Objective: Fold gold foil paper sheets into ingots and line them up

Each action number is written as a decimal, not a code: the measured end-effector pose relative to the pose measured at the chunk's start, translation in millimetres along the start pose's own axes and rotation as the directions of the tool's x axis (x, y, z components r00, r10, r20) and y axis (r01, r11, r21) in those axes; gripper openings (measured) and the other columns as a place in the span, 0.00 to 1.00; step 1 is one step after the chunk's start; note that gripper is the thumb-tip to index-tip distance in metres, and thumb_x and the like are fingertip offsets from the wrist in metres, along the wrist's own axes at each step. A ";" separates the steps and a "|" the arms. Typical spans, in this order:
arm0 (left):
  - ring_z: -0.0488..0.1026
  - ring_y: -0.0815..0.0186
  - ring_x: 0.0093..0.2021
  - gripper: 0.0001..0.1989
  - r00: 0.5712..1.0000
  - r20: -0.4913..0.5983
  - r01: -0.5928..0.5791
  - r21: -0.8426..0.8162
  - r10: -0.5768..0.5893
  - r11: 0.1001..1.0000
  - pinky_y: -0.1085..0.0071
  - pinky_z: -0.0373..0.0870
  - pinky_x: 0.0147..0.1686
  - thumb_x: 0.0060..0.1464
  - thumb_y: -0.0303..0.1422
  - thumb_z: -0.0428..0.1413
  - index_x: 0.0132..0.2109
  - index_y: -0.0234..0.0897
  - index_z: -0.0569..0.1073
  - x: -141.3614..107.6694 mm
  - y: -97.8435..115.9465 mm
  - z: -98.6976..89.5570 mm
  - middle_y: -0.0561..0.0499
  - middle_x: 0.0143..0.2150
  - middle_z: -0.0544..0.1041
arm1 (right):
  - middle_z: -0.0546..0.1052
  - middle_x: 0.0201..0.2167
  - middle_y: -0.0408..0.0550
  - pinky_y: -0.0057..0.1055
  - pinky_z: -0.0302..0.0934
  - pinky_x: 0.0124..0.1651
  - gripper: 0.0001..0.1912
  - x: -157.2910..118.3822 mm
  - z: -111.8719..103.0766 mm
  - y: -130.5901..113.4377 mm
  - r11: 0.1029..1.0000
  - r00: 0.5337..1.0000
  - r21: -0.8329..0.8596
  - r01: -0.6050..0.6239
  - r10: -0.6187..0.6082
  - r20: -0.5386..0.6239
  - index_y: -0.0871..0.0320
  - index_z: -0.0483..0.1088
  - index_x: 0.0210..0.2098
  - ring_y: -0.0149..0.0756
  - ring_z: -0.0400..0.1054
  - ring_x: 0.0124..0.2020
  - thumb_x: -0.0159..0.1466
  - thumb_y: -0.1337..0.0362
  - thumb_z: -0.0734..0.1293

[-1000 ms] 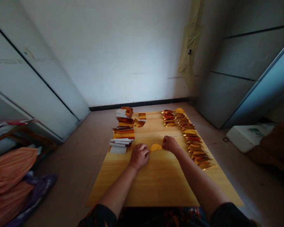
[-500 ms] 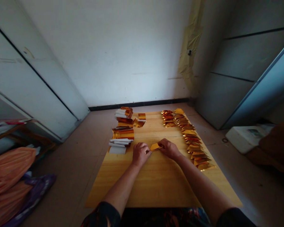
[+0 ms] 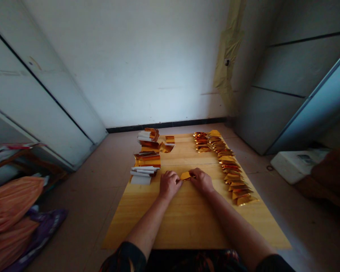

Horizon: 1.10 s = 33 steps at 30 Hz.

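Observation:
A small folded piece of gold foil paper lies between my two hands over the middle of the wooden table. My left hand pinches its left end with closed fingers. At the other end, my right hand grips it, fingers bent around the edge. To the left are stacks of gold foil sheets with white backs. Along the right side runs a long overlapping row of folded gold paper pieces, with a shorter row beside its far end.
Two loose foil sheets lie near the far left stacks. A white wall stands beyond the table. Cabinets flank both sides. A white box sits on the floor at right, orange cloth at left.
My right hand has shifted very slightly downward and inward on the folded paper. My left hand stays nearly still, and both hands keep their hold.

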<state>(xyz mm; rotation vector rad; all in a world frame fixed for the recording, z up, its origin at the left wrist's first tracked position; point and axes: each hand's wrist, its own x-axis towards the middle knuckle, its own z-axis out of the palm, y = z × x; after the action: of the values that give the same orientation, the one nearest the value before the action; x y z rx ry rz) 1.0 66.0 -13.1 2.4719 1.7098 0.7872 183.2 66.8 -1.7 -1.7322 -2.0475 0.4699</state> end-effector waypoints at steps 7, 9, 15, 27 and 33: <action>0.68 0.63 0.37 0.05 0.998 -0.008 -0.054 0.086 0.055 0.995 0.67 0.61 0.36 0.52 0.30 0.56 0.29 0.38 0.72 0.6 5.7 4.1 0.49 0.31 0.73 | 0.76 0.42 0.46 0.23 0.59 0.41 0.15 -2.0 11.0 -1.5 0.999 0.993 0.034 -0.022 0.025 -0.116 0.53 0.72 0.45 0.33 0.70 0.42 0.60 0.69 0.61; 0.68 0.62 0.37 0.04 0.997 -0.004 -0.073 0.091 0.074 0.993 0.67 0.62 0.37 0.53 0.27 0.54 0.32 0.38 0.72 1.6 6.8 7.2 0.48 0.32 0.73 | 0.76 0.42 0.47 0.24 0.60 0.43 0.15 -2.1 12.4 -1.0 0.999 0.993 0.042 -0.007 0.012 -0.115 0.54 0.72 0.45 0.33 0.70 0.42 0.59 0.70 0.62; 0.69 0.62 0.38 0.11 0.997 -0.008 -0.079 0.122 0.080 0.989 0.66 0.64 0.39 0.54 0.24 0.51 0.43 0.39 0.72 6.0 9.6 15.9 0.47 0.35 0.74 | 0.77 0.41 0.48 0.25 0.60 0.45 0.17 -1.9 15.5 0.8 0.999 0.994 0.043 0.022 -0.017 -0.108 0.55 0.71 0.45 0.34 0.70 0.43 0.58 0.72 0.61; 0.68 0.61 0.37 0.07 0.998 0.059 -0.033 0.229 0.021 0.973 0.67 0.62 0.35 0.55 0.27 0.51 0.32 0.38 0.73 12.2 16.7 12.2 0.46 0.32 0.73 | 0.76 0.40 0.50 0.25 0.60 0.45 0.17 -2.1 17.2 0.9 0.996 0.991 0.029 0.087 -0.084 -0.109 0.56 0.71 0.43 0.34 0.69 0.42 0.57 0.74 0.61; 0.68 0.60 0.36 0.08 0.999 0.032 -0.027 0.256 0.020 0.966 0.67 0.61 0.35 0.56 0.27 0.49 0.32 0.36 0.72 11.8 17.2 15.6 0.45 0.32 0.73 | 0.76 0.36 0.48 0.23 0.59 0.43 0.14 -1.9 17.1 0.4 0.994 0.989 0.031 0.100 -0.096 -0.115 0.56 0.71 0.41 0.32 0.69 0.39 0.59 0.74 0.60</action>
<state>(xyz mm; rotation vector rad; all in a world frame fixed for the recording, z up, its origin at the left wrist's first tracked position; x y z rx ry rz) 25.6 73.6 -16.9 2.6550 1.8846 0.5590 174.9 65.2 -16.7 -1.5911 -2.0201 0.3677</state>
